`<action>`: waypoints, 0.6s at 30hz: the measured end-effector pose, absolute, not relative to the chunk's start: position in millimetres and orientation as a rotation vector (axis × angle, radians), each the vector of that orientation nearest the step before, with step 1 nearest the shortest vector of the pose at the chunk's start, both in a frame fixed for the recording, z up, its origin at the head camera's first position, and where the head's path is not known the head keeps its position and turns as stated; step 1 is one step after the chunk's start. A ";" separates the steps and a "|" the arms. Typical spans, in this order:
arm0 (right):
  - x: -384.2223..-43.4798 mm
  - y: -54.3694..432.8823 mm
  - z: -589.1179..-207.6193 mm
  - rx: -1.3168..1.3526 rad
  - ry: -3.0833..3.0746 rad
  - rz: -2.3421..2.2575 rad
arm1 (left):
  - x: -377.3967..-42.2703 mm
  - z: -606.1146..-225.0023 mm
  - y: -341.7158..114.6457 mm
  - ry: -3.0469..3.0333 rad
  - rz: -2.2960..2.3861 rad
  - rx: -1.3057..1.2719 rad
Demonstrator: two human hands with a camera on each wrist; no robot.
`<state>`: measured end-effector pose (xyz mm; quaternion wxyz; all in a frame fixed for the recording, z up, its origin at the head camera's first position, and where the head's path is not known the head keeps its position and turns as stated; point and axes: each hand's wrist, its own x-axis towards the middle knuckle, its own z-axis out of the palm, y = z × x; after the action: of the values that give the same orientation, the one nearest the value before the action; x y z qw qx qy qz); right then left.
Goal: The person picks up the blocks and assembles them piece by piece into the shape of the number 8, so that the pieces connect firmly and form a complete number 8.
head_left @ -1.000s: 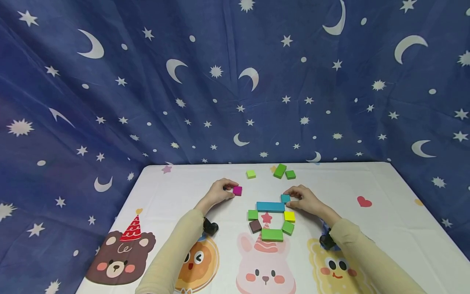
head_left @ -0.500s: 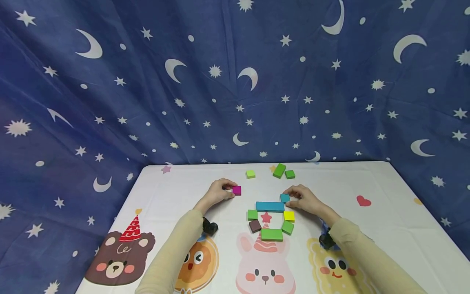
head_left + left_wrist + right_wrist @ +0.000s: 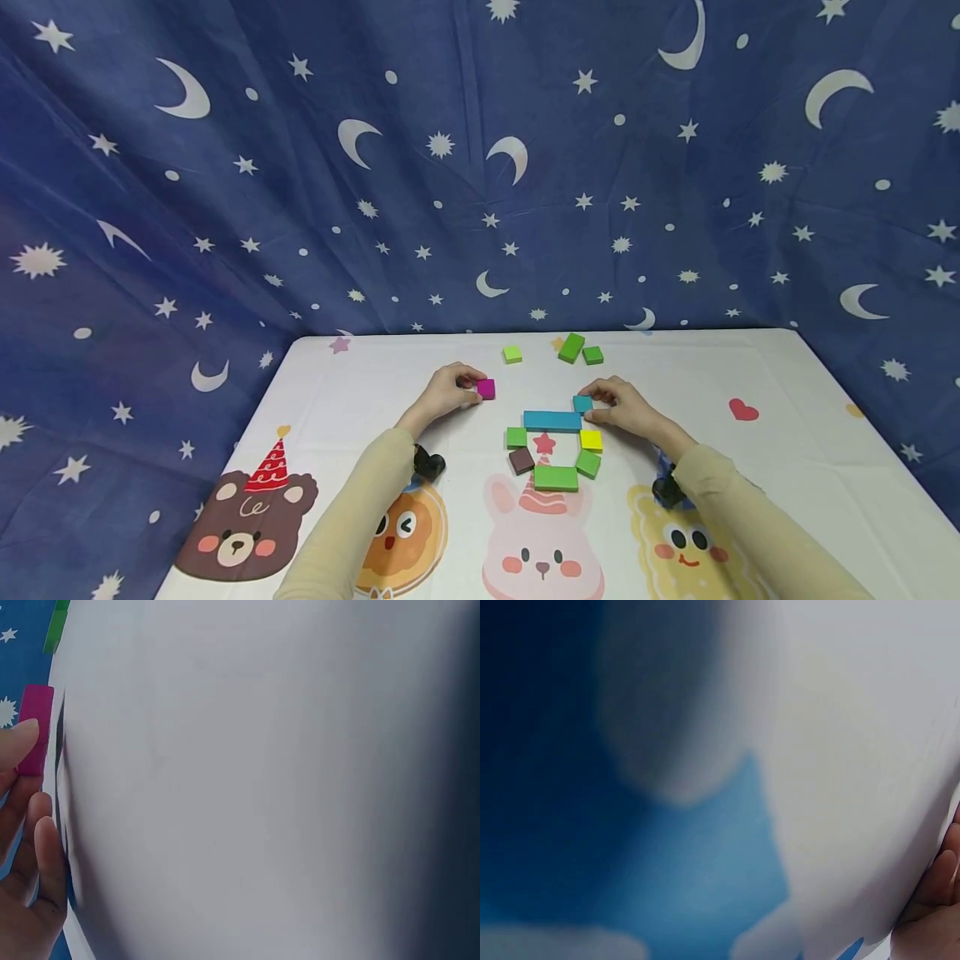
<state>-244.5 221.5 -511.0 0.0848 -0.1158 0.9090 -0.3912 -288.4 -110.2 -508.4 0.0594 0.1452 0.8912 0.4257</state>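
My left hand point(image 3: 446, 390) pinches a magenta block point(image 3: 487, 389) between thumb and fingers, left of the block arrangement. In the left wrist view the thumb lies across that magenta block point(image 3: 35, 731). With its thumb and fingertips, my right hand point(image 3: 621, 407) holds a small blue block point(image 3: 582, 404) at the right end of a long blue block point(image 3: 552, 421). Below the long one, a yellow block point(image 3: 591, 441), green blocks point(image 3: 556, 478) and a dark brown block point(image 3: 521, 461) form a rough ring. The right wrist view shows only a few fingers point(image 3: 941, 877) at its edge.
Farther back on the white tablecloth point(image 3: 787, 400) lie a lime block point(image 3: 512, 355), a longer green block point(image 3: 572, 348) and a small green block point(image 3: 593, 356). A blue curtain point(image 3: 480, 167) with moons and stars hangs behind the table.
The left hand and its magenta block have shifted very slightly to the right. The right hand and the other blocks stay where they were.
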 end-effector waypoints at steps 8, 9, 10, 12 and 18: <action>-243.7 221.2 -509.4 -0.350 2.712 -1.168 | -285.0 -504.4 -104.2 2.699 1.308 0.437; -243.9 221.1 -509.4 -0.350 2.711 -1.170 | -284.4 -503.7 -103.2 2.696 1.315 0.439; -244.2 221.2 -509.4 -0.348 2.710 -1.170 | -284.0 -503.2 -102.2 2.692 1.321 0.442; -244.9 221.3 -509.5 -0.343 2.709 -1.170 | -283.1 -502.0 -100.2 2.679 1.340 0.449; -246.1 222.2 -510.5 -0.333 2.703 -1.165 | -280.2 -501.2 -93.7 2.665 1.360 0.474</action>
<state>-246.1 222.2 -510.5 0.0896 -0.1121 0.9089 -0.3916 -280.2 -93.7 -501.2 0.0563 0.1561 0.8784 0.4482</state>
